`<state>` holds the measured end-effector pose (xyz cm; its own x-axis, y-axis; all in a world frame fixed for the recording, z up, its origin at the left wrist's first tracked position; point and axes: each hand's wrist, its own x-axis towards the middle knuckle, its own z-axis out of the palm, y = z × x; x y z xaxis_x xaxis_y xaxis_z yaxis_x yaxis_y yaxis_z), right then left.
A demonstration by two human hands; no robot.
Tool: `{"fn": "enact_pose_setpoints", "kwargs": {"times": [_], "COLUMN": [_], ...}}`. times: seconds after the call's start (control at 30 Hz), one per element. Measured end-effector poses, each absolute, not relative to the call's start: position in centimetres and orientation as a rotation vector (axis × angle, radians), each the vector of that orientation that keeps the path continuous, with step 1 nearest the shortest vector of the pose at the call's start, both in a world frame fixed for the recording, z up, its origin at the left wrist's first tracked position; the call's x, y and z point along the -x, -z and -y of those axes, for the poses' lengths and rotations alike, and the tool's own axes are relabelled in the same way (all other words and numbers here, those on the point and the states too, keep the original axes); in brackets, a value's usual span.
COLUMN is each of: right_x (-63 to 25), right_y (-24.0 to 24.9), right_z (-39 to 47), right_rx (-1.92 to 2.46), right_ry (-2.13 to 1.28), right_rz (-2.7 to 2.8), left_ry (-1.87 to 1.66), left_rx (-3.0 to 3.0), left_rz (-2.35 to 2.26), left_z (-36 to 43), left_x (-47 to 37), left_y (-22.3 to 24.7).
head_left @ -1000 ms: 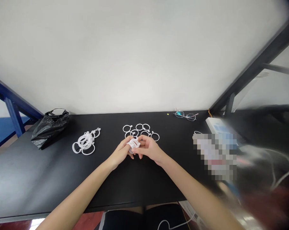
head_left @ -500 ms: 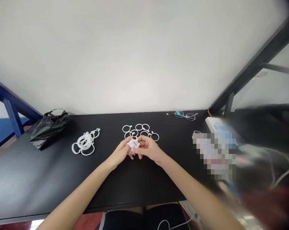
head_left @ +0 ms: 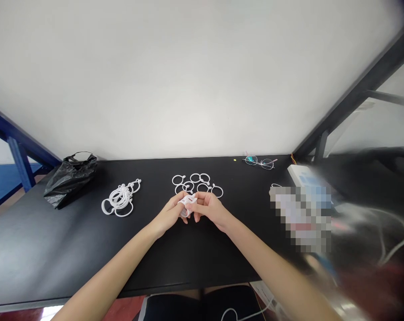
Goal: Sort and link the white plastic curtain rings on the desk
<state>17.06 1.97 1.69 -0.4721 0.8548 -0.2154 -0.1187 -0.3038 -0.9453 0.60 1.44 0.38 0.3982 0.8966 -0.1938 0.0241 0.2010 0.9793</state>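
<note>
Between my two hands is a small white plastic piece [head_left: 187,206], partly covered by fingers; its exact kind does not show. My left hand [head_left: 171,214] grips it from the left, thumb on top. From the right, my right hand [head_left: 211,209] pinches it between thumb and fingers. Just beyond the hands lie several thin white rings [head_left: 204,179] with small round tabs, some overlapping. A heap of similar white rings [head_left: 120,197] rests on the black table [head_left: 148,254] to the left.
A crumpled black plastic bag [head_left: 70,178] stands at the back left. Eyeglasses [head_left: 259,161] lie near the wall. On the right are a white box [head_left: 300,174], a blurred-out item [head_left: 298,218] and a pale cable [head_left: 397,240]. Slanted metal beams flank the table.
Both hands stay in nearly the same place. The white piece has turned slightly between the fingers, and the right thumb has shifted a little on it.
</note>
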Motion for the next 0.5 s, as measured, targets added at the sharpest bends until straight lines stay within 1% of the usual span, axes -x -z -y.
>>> {"fn": "enact_pose_setpoints", "kwargs": {"times": [0.5], "right_x": [-17.00], "right_y": [-1.99], "right_z": [-1.87], "right_rx": [0.981], "right_ry": [-1.878], "right_rz": [1.240], "left_ry": [-0.758], "left_rx": [-1.246], "left_rz": [-1.012], "left_z": [-1.50], "left_x": [-0.60], "left_y": [-0.11]}}
